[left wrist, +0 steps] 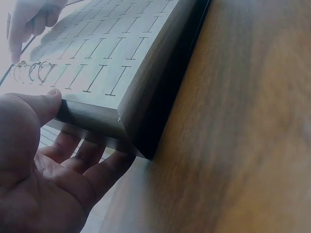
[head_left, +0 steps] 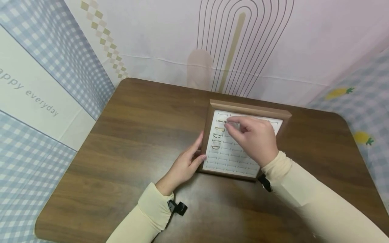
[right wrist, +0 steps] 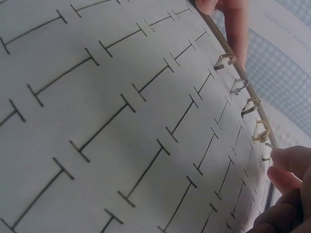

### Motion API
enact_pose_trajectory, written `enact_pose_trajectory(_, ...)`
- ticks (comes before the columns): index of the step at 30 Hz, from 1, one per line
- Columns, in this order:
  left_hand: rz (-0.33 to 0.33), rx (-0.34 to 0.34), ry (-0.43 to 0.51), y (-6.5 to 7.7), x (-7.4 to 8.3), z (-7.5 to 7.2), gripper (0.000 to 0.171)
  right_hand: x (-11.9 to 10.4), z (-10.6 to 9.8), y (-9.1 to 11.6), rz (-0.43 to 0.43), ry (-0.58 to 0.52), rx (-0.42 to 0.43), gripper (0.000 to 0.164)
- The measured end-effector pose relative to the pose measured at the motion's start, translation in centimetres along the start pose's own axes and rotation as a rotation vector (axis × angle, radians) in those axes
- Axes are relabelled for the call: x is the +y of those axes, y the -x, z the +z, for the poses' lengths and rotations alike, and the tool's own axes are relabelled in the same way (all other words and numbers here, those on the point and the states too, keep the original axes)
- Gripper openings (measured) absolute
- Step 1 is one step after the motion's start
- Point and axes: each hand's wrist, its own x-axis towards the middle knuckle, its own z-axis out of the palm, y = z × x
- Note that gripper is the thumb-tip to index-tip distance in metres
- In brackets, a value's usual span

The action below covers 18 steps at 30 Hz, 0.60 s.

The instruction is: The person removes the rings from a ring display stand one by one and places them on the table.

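Note:
A ring display box with a wooden frame and a white slotted pad lies tilted on the table. My left hand grips its left side, thumb over the rim and fingers underneath, as the left wrist view shows. Several rings stand in one column of slots along that side, among them a silver ring and a gold ring. At the far end of this column, my right hand pinches a gold-coloured ring between thumb and forefinger, partly hidden by the fingertips.
The brown wooden table extends around the box. A patterned cloth hangs behind it, with blue checked cloth at both sides. A black strap-mounted camera sits at the left wrist.

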Motion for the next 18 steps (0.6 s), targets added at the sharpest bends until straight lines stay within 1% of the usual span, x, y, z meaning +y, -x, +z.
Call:
enact_pose_trajectory(8, -0.001, -0.006, 0.008, -0.1, 0.0, 0.0, 0.074, -0.4, 0.3, -0.6, -0.012, 0.007, -0.036, 0.014)
enact_pose_trajectory(13, -0.009, -0.008, 0.006, -0.1, 0.0, 0.0, 0.075, -0.7, 0.5, -1.0, -0.003, 0.017, -0.076, 0.012)
enact_pose_trajectory(18, 0.010, 0.004, 0.010, -0.1, 0.0, -0.1, 0.075, -1.0, 0.5, -1.3, 0.005, 0.036, -0.113, 0.010)
